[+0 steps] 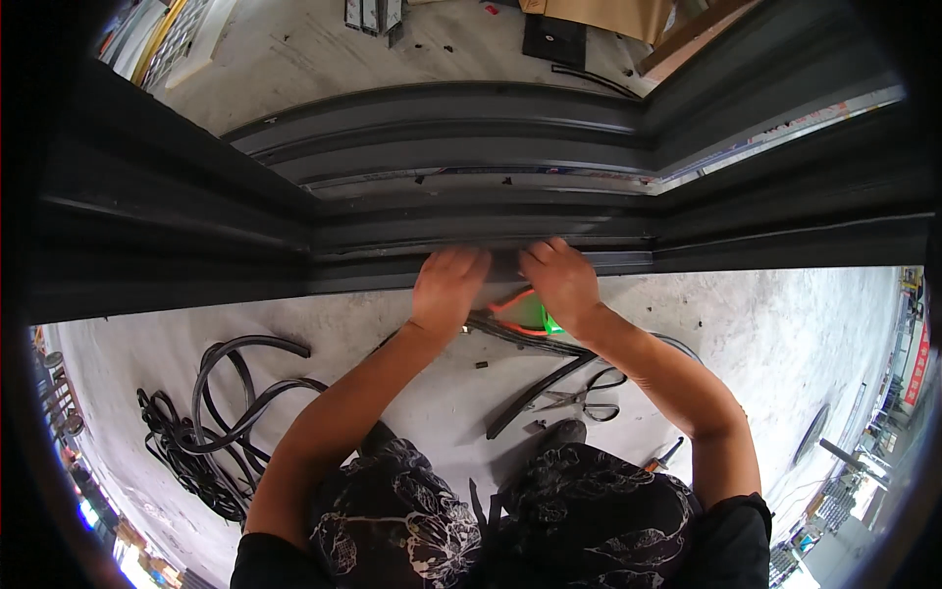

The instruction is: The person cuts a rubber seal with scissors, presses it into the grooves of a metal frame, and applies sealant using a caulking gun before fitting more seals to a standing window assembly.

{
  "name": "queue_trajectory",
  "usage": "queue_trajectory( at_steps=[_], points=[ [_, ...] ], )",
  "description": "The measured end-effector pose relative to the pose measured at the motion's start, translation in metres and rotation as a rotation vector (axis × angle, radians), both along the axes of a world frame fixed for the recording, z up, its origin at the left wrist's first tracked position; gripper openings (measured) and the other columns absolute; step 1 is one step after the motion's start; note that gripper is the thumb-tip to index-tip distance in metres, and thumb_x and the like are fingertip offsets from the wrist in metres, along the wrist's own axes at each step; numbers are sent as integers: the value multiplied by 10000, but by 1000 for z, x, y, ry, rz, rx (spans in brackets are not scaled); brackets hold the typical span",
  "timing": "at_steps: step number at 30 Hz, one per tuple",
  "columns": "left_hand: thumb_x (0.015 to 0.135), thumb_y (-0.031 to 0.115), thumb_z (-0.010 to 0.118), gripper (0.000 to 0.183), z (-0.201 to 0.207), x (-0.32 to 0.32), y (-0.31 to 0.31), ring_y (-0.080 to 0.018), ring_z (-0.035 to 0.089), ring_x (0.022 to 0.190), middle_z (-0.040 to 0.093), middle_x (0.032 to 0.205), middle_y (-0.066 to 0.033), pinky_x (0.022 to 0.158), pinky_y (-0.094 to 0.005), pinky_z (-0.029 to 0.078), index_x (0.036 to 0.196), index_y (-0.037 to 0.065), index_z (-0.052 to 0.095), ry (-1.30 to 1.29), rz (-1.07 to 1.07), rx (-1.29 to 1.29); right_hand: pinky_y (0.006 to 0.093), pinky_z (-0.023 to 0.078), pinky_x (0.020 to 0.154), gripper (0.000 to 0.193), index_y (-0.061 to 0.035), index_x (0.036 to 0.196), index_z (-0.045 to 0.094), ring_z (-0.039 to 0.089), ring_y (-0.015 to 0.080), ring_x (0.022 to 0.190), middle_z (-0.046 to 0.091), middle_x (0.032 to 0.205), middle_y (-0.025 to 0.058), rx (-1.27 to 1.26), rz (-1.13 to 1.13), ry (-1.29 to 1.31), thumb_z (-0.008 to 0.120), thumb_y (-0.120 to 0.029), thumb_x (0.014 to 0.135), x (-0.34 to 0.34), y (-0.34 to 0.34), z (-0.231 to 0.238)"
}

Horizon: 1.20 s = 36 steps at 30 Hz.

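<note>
A large dark metal frame point(471, 208) with ribbed, channelled rails stretches across in front of me. My left hand point(451, 285) rests at its near rail, fingers curled in and pressed together. Close beside it on the right, my right hand point(562, 282) is bent over the same rail with its fingers bunched. Both sets of fingertips are slightly blurred. A dark patch lies on the rail between the hands, and I cannot make out whether a strip is pinched there. Below the right hand, a bright green thing point(551, 320) with an orange band lies on the floor.
Black rubber strips point(221, 393) lie coiled on the floor at left. Scissors point(577, 401) with black handles sit beside a cut strip point(535, 398) near my feet. A pointed hand tool point(667, 454) is by my right leg. Beyond the frame stands a cardboard box point(613, 18).
</note>
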<state>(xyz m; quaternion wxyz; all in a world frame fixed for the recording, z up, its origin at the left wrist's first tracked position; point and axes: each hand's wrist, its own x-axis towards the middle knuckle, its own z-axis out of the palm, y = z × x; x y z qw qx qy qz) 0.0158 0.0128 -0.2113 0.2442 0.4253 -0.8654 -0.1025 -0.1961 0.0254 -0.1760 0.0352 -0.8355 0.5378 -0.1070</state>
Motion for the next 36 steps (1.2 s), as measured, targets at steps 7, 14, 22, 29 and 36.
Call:
queue_trajectory(
  at_steps=[7,14,22,29,36],
  points=[
    [743,50,633,377,4,-4,3,-266,599,1016,625,1063,-70,849,-397,500,1118,59,674,-28,45,2,313,538,628,141,-145,816,662,581,199,832,557,815,-3,-57,-17,-32,638,-150,678,4,-3,-10],
    [751,66,625,370,2,-6,2,-264,598,1001,622,1064,-69,846,-393,499,1118,49,672,-29,62,-34,322,535,629,106,-146,778,651,582,205,824,559,804,-1,-137,-68,-95,640,-135,674,8,-5,-10],
    [772,91,607,342,8,-19,2,-258,593,998,610,1046,-58,865,-382,506,1105,54,670,-131,30,-1,332,536,637,30,-148,740,639,591,216,830,568,791,5,2,-87,-54,650,-144,712,7,-7,-9],
    [782,102,613,355,8,-25,-2,-220,583,1036,611,1091,-39,852,-344,520,1133,67,651,-164,-86,42,354,544,643,44,-114,785,658,613,225,881,615,872,22,22,-208,-116,667,-157,786,0,-4,-7],
    [805,100,617,358,3,-20,-11,-204,588,1014,618,1065,-24,819,-326,519,1161,86,640,-244,-169,11,364,551,679,109,-25,937,675,677,188,793,692,874,114,602,-853,-1127,614,-84,869,-6,39,-14]
  ],
)
